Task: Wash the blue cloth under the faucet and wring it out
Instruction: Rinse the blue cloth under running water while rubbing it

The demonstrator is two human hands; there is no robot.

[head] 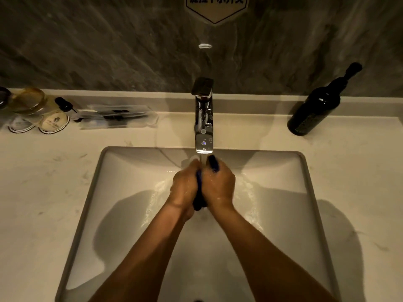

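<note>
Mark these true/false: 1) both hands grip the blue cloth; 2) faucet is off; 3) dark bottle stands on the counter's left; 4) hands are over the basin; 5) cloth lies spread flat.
1. True: the left hand and right hand clasp the bunched blue cloth.
2. False: water runs from the chrome faucet.
3. False: the dark glass bottle stands on the right.
4. True: they are over the white rectangular sink basin.
5. False: it is squeezed between the hands.
</note>
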